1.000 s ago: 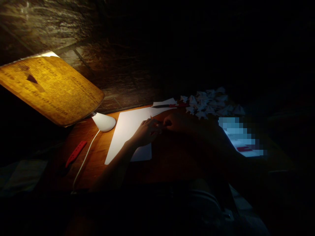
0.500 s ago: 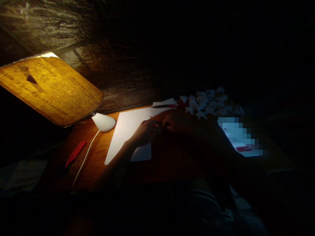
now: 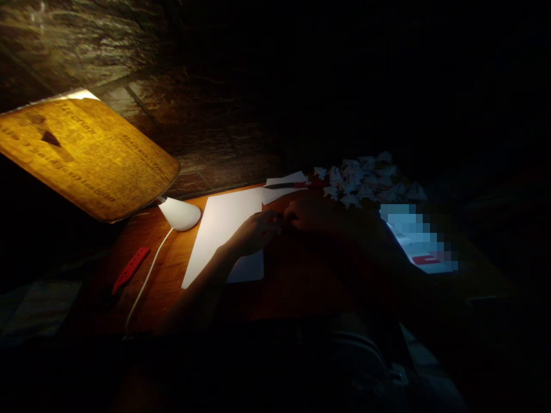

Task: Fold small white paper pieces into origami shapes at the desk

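My left hand (image 3: 256,232) is over the right part of a stack of white paper (image 3: 219,226), with its fingers bent towards the other hand. Close against its fingertips is my right hand (image 3: 303,215), in deep shadow with its fingers curled in. Both hands look closed in a pinch where they meet, above the brown wooden table (image 3: 297,287). Whatever lies between the fingertips is too dark and small to make out. Behind the hands, a knife (image 3: 286,185) with a dark blade and red handle lies across smaller white paper pieces (image 3: 275,196).
A heap of folded white paper shapes (image 3: 365,178) is at the back right. Nearer on the right glows a lit screen (image 3: 426,260), partly pixelated. To the left stand a lamp (image 3: 181,214) with a printed shade, its white cord (image 3: 148,281) and a red strip-like object (image 3: 131,268).
The fingers of my left hand have shifted slightly, and a small dark point above them is no longer visible. Both hands stay together in the same place.
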`<state>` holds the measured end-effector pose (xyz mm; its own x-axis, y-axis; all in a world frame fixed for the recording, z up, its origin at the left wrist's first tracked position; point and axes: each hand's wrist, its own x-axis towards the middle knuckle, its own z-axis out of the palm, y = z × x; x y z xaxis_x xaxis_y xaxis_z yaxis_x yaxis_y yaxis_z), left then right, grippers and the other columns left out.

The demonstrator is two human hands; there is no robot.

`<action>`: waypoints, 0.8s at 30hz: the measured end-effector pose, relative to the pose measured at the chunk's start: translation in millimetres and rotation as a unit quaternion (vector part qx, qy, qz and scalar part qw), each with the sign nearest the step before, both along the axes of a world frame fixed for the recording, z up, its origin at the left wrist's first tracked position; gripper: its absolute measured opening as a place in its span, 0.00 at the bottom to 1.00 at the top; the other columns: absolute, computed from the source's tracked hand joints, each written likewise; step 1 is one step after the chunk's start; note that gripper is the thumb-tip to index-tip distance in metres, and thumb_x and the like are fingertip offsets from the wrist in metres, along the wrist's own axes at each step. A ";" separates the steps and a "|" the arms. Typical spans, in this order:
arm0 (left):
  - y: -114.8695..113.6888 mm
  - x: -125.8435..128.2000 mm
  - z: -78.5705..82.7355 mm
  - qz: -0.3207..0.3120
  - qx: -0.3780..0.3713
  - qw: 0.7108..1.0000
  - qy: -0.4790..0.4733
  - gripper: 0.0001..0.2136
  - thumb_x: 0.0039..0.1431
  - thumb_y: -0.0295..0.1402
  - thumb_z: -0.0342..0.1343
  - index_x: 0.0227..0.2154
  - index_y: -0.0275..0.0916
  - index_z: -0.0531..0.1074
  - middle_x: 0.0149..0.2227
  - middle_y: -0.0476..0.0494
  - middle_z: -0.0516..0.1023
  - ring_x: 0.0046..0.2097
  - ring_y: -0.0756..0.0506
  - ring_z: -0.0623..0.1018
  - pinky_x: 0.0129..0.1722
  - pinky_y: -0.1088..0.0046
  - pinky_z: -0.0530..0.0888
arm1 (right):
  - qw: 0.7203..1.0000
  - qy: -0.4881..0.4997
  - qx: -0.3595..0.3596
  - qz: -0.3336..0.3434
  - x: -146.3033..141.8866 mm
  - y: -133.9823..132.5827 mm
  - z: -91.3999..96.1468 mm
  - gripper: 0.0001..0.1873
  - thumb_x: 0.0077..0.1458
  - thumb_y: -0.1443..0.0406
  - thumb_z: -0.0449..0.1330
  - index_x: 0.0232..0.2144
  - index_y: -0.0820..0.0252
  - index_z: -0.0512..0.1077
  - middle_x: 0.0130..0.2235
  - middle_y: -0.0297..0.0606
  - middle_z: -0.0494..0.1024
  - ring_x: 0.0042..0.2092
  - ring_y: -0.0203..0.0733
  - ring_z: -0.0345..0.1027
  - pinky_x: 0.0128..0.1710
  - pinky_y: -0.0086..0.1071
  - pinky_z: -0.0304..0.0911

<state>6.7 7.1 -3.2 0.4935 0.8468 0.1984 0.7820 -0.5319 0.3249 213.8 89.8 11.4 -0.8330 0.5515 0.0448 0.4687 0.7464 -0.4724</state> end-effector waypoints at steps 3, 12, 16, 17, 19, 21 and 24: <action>0.5 -0.6 -0.3 0.007 -0.003 1.000 -0.007 0.14 0.61 0.25 0.52 0.39 0.42 0.82 0.46 0.40 0.77 0.45 0.43 0.78 0.44 0.62 0.78 | 0.999 0.005 -0.010 -0.039 0.5 -0.4 -0.6 0.13 0.54 0.68 0.62 0.42 0.62 0.81 0.41 0.41 0.84 0.39 0.41 0.73 0.37 0.31 0.58; 3.3 -3.4 -0.4 -0.026 0.014 0.999 -0.033 0.16 0.58 0.23 0.51 0.41 0.42 0.82 0.47 0.41 0.80 0.48 0.43 0.79 0.49 0.59 0.77 | 0.998 0.035 -0.055 -0.021 1.1 3.6 -0.6 0.11 0.51 0.74 0.61 0.35 0.61 0.81 0.38 0.38 0.84 0.37 0.37 0.72 0.35 0.28 0.58; 5.4 -4.7 -1.2 -0.028 0.020 0.999 -0.039 0.15 0.58 0.23 0.52 0.41 0.44 0.81 0.44 0.43 0.81 0.47 0.44 0.79 0.50 0.59 0.76 | 0.998 0.028 -0.055 -0.010 1.3 3.2 -0.3 0.15 0.49 0.76 0.59 0.36 0.61 0.81 0.38 0.38 0.84 0.38 0.37 0.72 0.37 0.29 0.57; 6.2 -5.2 -2.4 -0.025 0.019 0.999 -0.037 0.15 0.58 0.23 0.52 0.41 0.43 0.81 0.44 0.44 0.81 0.46 0.44 0.79 0.50 0.59 0.76 | 0.998 0.025 -0.054 -0.011 1.4 2.7 0.1 0.15 0.50 0.76 0.59 0.37 0.61 0.81 0.39 0.38 0.84 0.38 0.37 0.72 0.36 0.29 0.57; 7.6 -6.3 -6.2 -0.019 0.014 0.999 -0.030 0.14 0.56 0.23 0.53 0.39 0.43 0.81 0.45 0.43 0.80 0.45 0.43 0.79 0.50 0.59 0.75 | 0.998 0.023 -0.053 -0.008 1.7 1.8 1.3 0.15 0.51 0.75 0.58 0.38 0.62 0.81 0.40 0.38 0.84 0.38 0.38 0.72 0.36 0.29 0.56; 8.6 -7.4 -10.6 -0.012 0.010 1.000 -0.026 0.13 0.56 0.24 0.53 0.38 0.42 0.81 0.49 0.42 0.79 0.47 0.43 0.79 0.51 0.59 0.75 | 0.999 0.023 -0.048 0.001 1.9 1.2 2.6 0.15 0.51 0.75 0.58 0.37 0.62 0.81 0.40 0.39 0.84 0.38 0.38 0.73 0.36 0.30 0.57; 9.2 -8.6 -15.7 -0.003 0.009 1.000 -0.022 0.12 0.57 0.24 0.53 0.37 0.42 0.80 0.55 0.41 0.76 0.51 0.42 0.78 0.53 0.57 0.74 | 0.999 0.021 -0.037 0.007 1.6 0.9 2.5 0.15 0.51 0.75 0.58 0.36 0.61 0.81 0.38 0.39 0.84 0.38 0.38 0.73 0.37 0.30 0.57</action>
<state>-2.0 16.4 -18.8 0.4884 0.8401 0.2359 0.7641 -0.5423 0.3494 215.5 90.7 13.9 -0.8394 0.5420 0.0395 0.4365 0.7157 -0.5452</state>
